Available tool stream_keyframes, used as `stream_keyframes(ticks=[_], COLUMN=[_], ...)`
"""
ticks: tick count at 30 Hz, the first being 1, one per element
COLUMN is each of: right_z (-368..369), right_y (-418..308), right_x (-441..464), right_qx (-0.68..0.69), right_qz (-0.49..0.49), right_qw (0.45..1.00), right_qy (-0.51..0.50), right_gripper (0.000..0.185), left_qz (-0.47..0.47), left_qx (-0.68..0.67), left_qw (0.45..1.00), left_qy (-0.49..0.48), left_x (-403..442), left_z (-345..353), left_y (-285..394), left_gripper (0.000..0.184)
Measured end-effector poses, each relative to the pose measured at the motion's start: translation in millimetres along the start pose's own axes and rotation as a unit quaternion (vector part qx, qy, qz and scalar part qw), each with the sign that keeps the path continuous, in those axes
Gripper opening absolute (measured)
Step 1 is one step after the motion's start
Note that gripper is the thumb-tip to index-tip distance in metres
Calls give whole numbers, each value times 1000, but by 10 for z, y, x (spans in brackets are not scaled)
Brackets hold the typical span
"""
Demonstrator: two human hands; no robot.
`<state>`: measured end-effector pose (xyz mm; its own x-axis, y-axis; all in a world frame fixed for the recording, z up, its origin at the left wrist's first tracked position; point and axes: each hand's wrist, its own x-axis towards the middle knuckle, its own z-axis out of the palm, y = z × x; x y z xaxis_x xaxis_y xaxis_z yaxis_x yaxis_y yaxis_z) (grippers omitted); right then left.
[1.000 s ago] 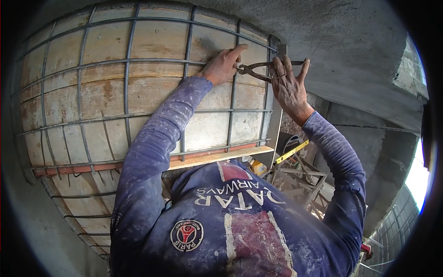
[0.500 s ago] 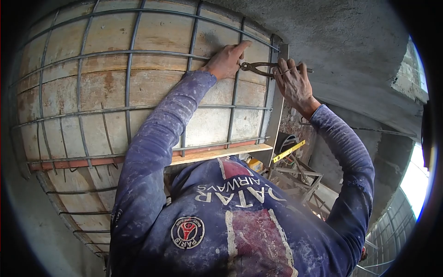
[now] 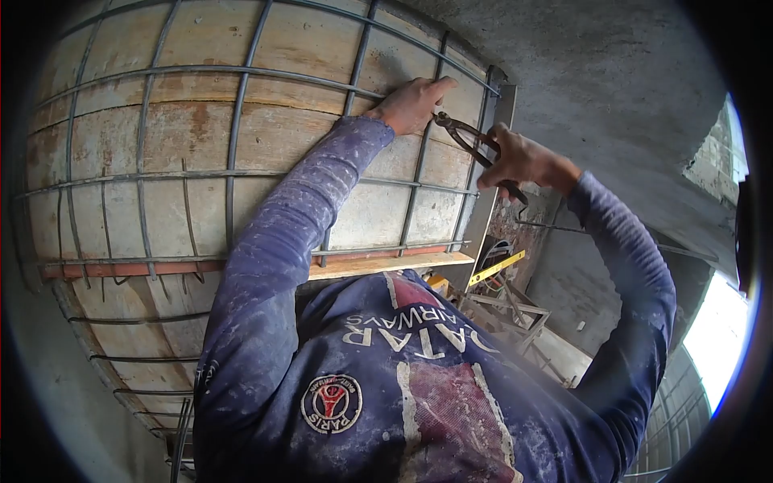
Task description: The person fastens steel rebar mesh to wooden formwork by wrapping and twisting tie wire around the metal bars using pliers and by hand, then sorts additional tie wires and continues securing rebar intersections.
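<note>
Shirt (image 3: pixel 378 362) "QATAR AIRWAYS", badge (image 3: pixel 331 405) "PARIS"; right hand (image 3: pixel 522 159) grip round pincers (image 3: pixel 465 134); left hand (image 3: pixel 412 105) grip unclear.

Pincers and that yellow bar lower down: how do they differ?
The pincers are dark and dull; the yellow bar is bright. The pincers have two curved handles meeting at a small head, while the yellow bar is one straight length. The person's right hand holds the pincers; no hand touches the yellow bar. Both lie slanted in this view, though in opposite directions.
</note>
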<state>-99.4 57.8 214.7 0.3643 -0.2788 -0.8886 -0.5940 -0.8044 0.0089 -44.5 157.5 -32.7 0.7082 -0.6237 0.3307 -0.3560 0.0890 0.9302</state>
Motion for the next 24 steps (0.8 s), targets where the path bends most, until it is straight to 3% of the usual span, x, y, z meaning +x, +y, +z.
stream_keyframes(ticks=[1, 2, 3, 5, 7, 9, 10, 11, 12, 16, 18, 19, 21, 22, 23, 24], right_z=[0, -14, 4, 74, 73, 18, -54, -85, -58, 32, 31, 20, -8, 17, 73, 113], right_y=[95, 259, 277, 269, 329, 335, 179, 92, 121, 54, 14, 24, 66, 119, 202, 266], right_x=[42, 83, 64, -11, -25, 70, 59, 48, 71, -66, -111, -110, -97, -96, -97, -104], right_qx=[-4, -191, -365, -416, -567, -581, -350, -61, 118, 214, -84, -84, -328, -328, -456, -562], right_qz=[1, -122, -238, -192, -317, -334, -178, 10, -9, 10, 0, 1, -123, -122, -218, -301], right_qw=[1000, 971, 885, 869, 687, 668, 908, 996, 990, 975, 996, 996, 931, 931, 835, 702], right_qy=[-3, 82, 163, 188, 326, 324, 145, -58, -79, -51, 4, 3, 105, 105, 217, 318], right_gripper=[49, 53, 57, 50, 33, 24, 28, 32, 35, 28, 26, 26, 39, 39, 43, 48], left_qz=[-4, -5, -5, -6, -7, -12, -14, -16, -18, -39, -32, -27, -39, -51, -51, -39], left_qx=[-2, 8, 17, 19, 20, 1, 1, 2, 4, 4, 10, 13, 11, 11, 10, 16], left_qw=[1000, 1000, 1000, 1000, 1000, 1000, 1000, 1000, 1000, 999, 999, 999, 998, 997, 997, 998], left_qy=[3, 6, 7, 0, -7, -13, -10, -18, -24, -31, -28, -30, -45, -60, -61, -38], left_x=[0, -5, -12, -6, -16, -6, -5, -10, -7, -42, -19, -29, -24, -24, -29, -30], left_z=[-6, -1, -1, -37, -14, -22, -37, -41, -55, -86, -98, -83, -110, -134, -118, -89], left_y=[6, 17, 31, 48, 52, 42, 51, 65, 72, 132, 118, 121, 157, 178, 153, 124], left_gripper=[65, 64, 63, 63, 62, 62, 62, 62, 61, 62, 62, 63, 57, 52, 52, 57])
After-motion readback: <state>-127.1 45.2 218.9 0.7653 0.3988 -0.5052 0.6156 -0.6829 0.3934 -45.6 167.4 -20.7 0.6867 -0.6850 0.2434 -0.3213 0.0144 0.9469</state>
